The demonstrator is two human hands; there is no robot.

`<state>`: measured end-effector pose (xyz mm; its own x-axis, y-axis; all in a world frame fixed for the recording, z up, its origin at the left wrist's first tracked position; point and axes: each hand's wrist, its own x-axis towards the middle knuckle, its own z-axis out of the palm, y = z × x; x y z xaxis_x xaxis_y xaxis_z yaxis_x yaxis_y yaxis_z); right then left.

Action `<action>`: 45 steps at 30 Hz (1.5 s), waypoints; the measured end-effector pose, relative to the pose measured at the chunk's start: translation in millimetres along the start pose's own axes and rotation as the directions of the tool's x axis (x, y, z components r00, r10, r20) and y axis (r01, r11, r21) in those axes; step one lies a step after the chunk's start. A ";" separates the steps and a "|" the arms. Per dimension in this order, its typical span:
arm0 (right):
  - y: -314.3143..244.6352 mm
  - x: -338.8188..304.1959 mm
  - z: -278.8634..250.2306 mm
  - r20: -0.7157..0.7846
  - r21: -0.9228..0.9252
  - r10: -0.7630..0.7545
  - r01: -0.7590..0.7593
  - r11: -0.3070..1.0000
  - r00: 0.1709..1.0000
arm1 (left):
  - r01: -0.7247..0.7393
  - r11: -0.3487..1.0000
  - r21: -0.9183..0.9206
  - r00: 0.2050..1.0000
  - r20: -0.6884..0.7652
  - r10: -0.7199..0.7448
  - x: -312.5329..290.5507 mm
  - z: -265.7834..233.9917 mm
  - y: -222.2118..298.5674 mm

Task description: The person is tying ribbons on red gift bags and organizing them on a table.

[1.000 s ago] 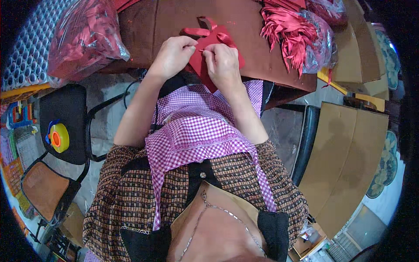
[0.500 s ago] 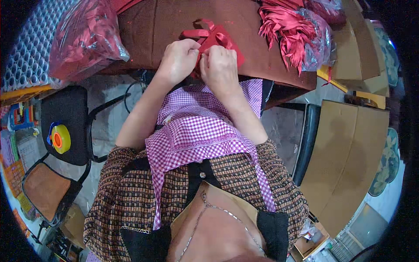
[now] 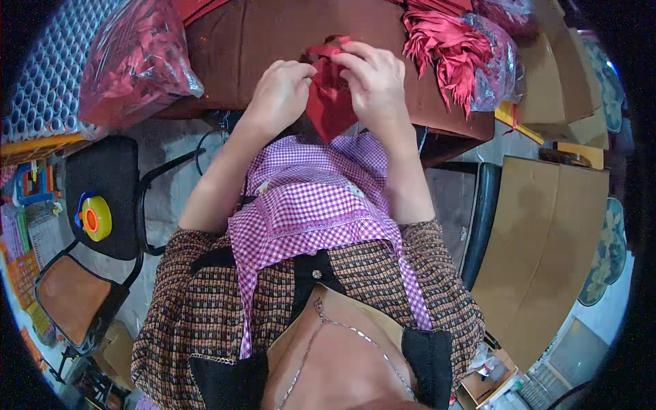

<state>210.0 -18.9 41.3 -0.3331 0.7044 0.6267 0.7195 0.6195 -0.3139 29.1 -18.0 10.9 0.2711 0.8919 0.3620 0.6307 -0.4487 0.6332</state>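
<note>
At far left, a clear bag of red pieces (image 3: 137,61) lies beside a tray of round tubes (image 3: 41,82); below them, a yellow tape roll (image 3: 96,219) rests on a black chair (image 3: 102,171). Next comes the left hand (image 3: 280,92), with thumb and forefinger pinched together on the left edge of a red fabric piece (image 3: 329,115), about where they were half a second ago. The piece is between the hands at the near edge of the brown-covered counter (image 3: 273,27), its lower corner now showing above the checked apron (image 3: 294,219), where the right hand hid it before. The right hand (image 3: 377,82) has shifted up and rightward, away from the left; its thumb and forefinger are nearly closed on the red ribbon (image 3: 321,50) at the piece's top. The ribbon loops, spread out earlier, look bunched. Farther right, a red ribbon bundle (image 3: 444,44) lies unchanged.
</note>
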 end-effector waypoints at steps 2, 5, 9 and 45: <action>5.8 2.0 -2.4 0.021 -0.025 -0.053 0.053 0.998 0.998 | -0.038 0.999 0.024 0.999 0.036 0.037 0.6 -4.3 6.0; 15.5 2.5 -5.9 0.152 -0.047 -0.176 0.185 0.982 0.973 | -0.087 0.996 0.015 0.993 0.078 0.085 3.2 -10.1 13.4; 22.2 0.3 -9.3 0.280 0.087 -0.183 0.165 0.982 0.942 | 0.029 0.964 -0.266 0.977 0.210 0.029 5.4 -14.1 4.6; 25.9 -6.0 -19.9 0.343 0.281 -0.262 0.168 0.945 0.902 | -0.084 0.919 -0.386 0.795 0.530 0.295 22.3 -14.9 -9.5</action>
<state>242.7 -14.0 43.6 -0.6979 0.5921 0.4030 0.4531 0.8007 -0.3918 18.3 5.3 23.2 0.7869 0.6067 0.1125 0.2758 -0.5089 0.8154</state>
